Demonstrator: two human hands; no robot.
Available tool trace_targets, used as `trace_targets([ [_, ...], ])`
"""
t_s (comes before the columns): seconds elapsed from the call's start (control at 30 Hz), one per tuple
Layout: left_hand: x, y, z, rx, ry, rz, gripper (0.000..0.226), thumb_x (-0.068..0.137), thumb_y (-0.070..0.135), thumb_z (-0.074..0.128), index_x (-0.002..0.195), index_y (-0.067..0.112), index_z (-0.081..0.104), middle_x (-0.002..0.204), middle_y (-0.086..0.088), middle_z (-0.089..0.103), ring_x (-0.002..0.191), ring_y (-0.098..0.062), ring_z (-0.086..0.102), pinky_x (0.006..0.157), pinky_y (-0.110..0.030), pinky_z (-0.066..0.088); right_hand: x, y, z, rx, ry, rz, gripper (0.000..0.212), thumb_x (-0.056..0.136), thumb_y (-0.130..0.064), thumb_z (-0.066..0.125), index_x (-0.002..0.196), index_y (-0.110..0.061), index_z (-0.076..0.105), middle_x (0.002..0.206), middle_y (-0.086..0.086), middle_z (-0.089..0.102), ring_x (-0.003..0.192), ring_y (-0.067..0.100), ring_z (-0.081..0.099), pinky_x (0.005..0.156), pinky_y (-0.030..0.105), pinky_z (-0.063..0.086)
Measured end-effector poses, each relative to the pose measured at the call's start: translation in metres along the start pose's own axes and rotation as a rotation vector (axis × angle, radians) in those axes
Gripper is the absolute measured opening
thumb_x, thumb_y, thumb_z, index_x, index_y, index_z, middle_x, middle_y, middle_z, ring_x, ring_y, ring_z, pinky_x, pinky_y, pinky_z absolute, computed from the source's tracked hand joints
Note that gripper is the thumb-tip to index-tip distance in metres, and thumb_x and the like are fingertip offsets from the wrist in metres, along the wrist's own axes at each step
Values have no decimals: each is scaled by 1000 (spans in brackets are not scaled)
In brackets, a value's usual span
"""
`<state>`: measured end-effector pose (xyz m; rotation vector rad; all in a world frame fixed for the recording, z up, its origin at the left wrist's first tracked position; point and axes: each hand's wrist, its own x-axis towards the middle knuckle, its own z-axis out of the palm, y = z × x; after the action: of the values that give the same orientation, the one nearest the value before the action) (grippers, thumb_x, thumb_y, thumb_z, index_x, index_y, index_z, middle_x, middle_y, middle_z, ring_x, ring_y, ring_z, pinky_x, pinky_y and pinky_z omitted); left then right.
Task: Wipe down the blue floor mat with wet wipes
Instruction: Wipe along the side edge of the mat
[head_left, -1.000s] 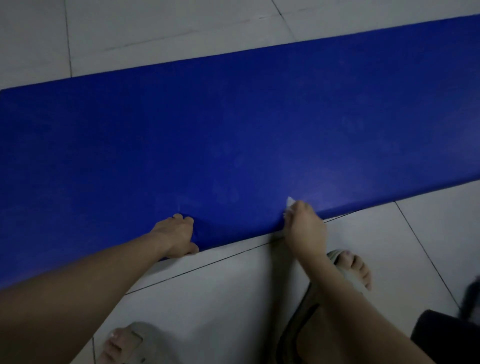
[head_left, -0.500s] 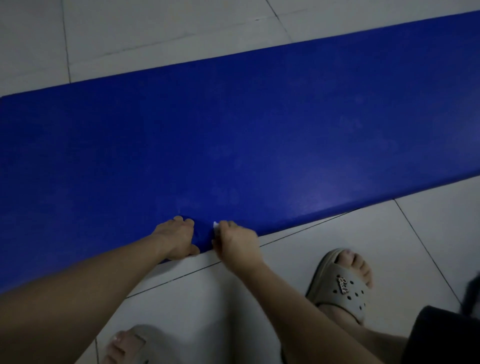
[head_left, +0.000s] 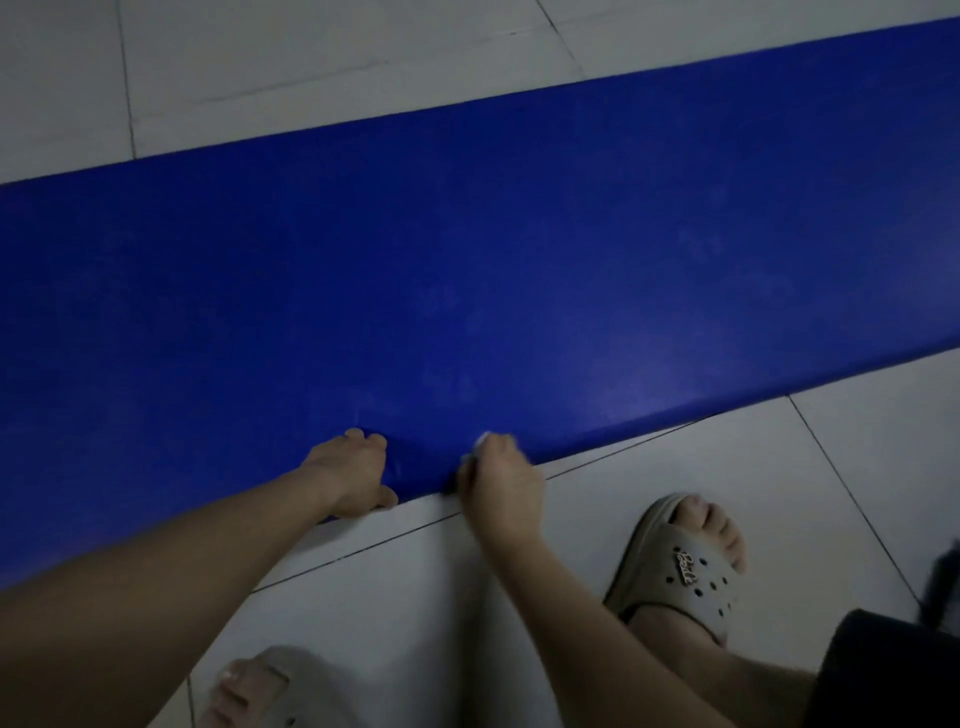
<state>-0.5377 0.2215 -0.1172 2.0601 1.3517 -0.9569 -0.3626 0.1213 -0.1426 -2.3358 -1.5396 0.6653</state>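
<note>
Fingers (head_left: 370, 440) of the left hand (head_left: 349, 470) were curled over the near edge of the blue mat (head_left: 519, 260), lower centre; right hand (head_left: 501, 480) pinched a wet wipe (head_left: 482, 439) just beside. Mat crossed the whole frame, seemed padded, probably slick, so I'd grab the edge.

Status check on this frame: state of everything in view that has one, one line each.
left hand: grips the mat at its near edge
right hand: holds the wipe
mat: flat on the tile floor, creased beside the left hand
wipe: bunched, at the mat's near edge
right sandal, left sandal: worn, on the floor
</note>
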Motion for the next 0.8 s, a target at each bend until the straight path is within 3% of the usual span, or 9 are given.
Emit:
trace_targets([
  [0.1,0,0,1,20,12,-6,68,91,61,62,137,16,40,137,-9,44,109,-22,51,83,-31,43,-15,-21,22,-54,-18,-321,11,91,-27,66,87,-19,59,79,-2,56,62,16,55,51,33,46],
  [0.2,0,0,0,21,13,5,62,92,60,62,133,18,42,132,-7,45,103,-20,50,82,-31,42,-6,8,9,-84,16,-413,11,97,-28,59,89,-21,60,82,-2,58,66,16,55,57,35,51],
  [0.27,-1,0,1,6,6,18,57,92,58,62,130,19,43,129,-5,45,100,-19,49,82,-30,43,3,40,-14,-73,86,-287,11,98,-29,57,91,-20,59,87,-1,61,72,17,59,63,35,52],
  [0.47,-2,-1,0,4,12,24,59,92,58,61,132,19,42,127,-5,44,100,-18,48,82,-30,43,34,104,-63,-67,239,395,21,99,-34,54,107,-15,57,108,6,54,75,16,50,64,30,39],
  [0.53,-7,3,2,3,13,6,58,92,56,60,131,18,43,127,-6,44,99,-18,47,81,-30,44,37,103,-64,29,257,518,22,98,-33,56,111,-15,58,118,7,48,79,17,53,68,32,45],
  [0.6,-12,10,3,55,80,-16,45,91,51,60,119,18,48,120,-4,49,94,-18,48,76,-30,43,42,102,-64,232,271,634,19,99,-32,57,110,-18,58,119,4,44,82,17,59,75,33,50],
  [0.7,-22,31,-2,289,238,83,37,94,57,54,94,21,48,96,4,56,81,-16,52,68,-30,40,50,107,-70,547,285,761,17,94,-31,65,103,-17,62,110,2,58,82,17,62,73,32,49],
  [0.8,-23,55,6,345,335,162,35,99,53,50,88,20,46,84,4,51,76,-17,50,66,-31,35,52,113,-70,631,221,766,19,87,-29,73,95,-15,64,95,4,67,82,21,64,72,33,48],
])
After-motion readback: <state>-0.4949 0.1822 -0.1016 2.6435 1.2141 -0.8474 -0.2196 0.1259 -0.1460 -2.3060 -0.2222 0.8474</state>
